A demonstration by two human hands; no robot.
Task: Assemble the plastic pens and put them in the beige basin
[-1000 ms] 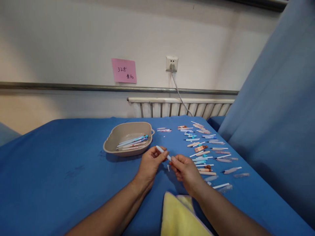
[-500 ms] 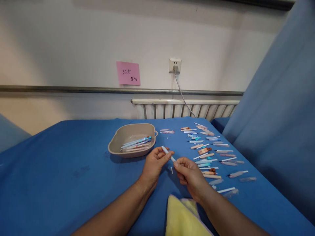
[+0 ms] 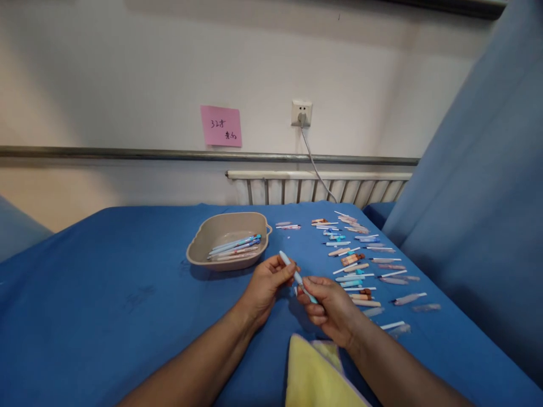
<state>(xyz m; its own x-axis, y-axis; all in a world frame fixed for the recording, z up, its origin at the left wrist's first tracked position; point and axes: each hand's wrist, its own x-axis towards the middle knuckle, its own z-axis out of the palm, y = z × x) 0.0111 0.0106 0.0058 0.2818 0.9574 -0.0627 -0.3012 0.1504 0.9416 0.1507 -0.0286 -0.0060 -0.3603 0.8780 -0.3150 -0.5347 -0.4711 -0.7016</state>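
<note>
Blue sheet (image 3: 139, 345); basket (image 3: 201, 243) at the hands' ten o'clock. Left hand (image 3: 268, 282) and right hand (image 3: 330, 305) both pinch pale pen (image 3: 298, 278), slanting ten-to-four; lower end newly visible beyond right pinch: handling, I judge, unfinished

Dim, soft light leaves the pale wall (image 3: 263, 56) unevenly grey, warmer at far left, and casts a shadow beneath the taupe basin (image 3: 207, 230). The wide lens stretches the blue curtain (image 3: 470, 198); the scattered pen parts (image 3: 366, 303) look smeared.
</note>
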